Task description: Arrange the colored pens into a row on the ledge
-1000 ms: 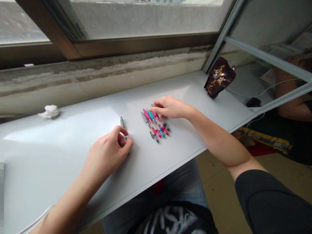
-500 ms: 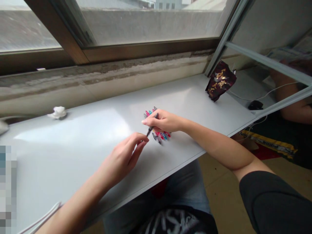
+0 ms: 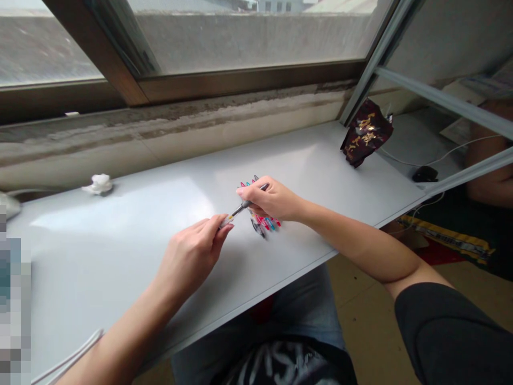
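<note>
A slim dark pen [image 3: 247,203] runs slantwise between my hands above the white desk [image 3: 132,267]. My right hand [image 3: 274,199] is closed around its dark, thicker end. At the thinner end, my left hand [image 3: 200,243] pinches a pale part with a yellowish spot between thumb and fingers. Whether that part is joined to the rest, I cannot tell. Beneath my right hand lies a row of several pens [image 3: 267,222] in black, red, pink and blue, their middles hidden by the hand.
Crumpled white tissue [image 3: 100,184] lies near the desk's back edge. A dark maroon packet with gold lettering [image 3: 366,132] stands at the far right by a metal frame [image 3: 441,96]. Beyond the frame are a black object [image 3: 425,174], a cable and another person's arm [image 3: 491,166].
My left hand has moved slightly left, away from my right hand. More of the pen shows between them, and it lies at a flatter slant.
</note>
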`<state>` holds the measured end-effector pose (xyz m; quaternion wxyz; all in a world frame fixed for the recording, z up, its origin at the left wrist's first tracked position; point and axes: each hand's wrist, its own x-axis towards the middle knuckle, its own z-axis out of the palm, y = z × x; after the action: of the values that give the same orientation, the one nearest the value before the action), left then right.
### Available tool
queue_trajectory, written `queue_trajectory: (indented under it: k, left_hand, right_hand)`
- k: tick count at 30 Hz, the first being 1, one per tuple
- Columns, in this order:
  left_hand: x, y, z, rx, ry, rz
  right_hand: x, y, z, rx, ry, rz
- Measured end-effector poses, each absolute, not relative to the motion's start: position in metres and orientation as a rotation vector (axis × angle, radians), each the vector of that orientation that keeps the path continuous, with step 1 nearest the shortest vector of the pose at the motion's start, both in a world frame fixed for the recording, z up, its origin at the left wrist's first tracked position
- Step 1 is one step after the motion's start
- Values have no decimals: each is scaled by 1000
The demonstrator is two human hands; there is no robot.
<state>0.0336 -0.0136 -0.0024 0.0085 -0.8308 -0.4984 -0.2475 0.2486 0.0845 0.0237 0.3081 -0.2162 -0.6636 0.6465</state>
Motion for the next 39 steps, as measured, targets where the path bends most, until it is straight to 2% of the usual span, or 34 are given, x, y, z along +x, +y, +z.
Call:
queue_trajectory:
  k: [4,7,15,20,24,29,34,39]
  left_hand:
    - [37,-17,4,-3047,-1628,-776]
    - [37,-19,7,-3180,-1739,-735]
    - [27,-7,4,-2872,-1918,-665]
    - [23,-4,-1,-2805,-1970,-613]
    - [23,-4,-2,-2785,-1958,-633]
    - [24,-4,-2,-2800,-1950,-642]
    - [24,-3,-4,-2785,-1967,-717]
    - [26,-2,-3,-2813,-1930,-774]
  right_hand:
    - [266,91,39,-316,-2196,1560]
    - [278,97,50,-304,-2340,1526]
    - [287,108,49,-649,-2344,1325]
    - [287,111,44,-633,-2323,1174]
    - [285,111,43,-719,-2347,1179]
    - [285,111,43,-606,-2312,1135]
    - [284,115,39,-759,-2241,1168]
    - [283,114,38,-643,-2126,1169]
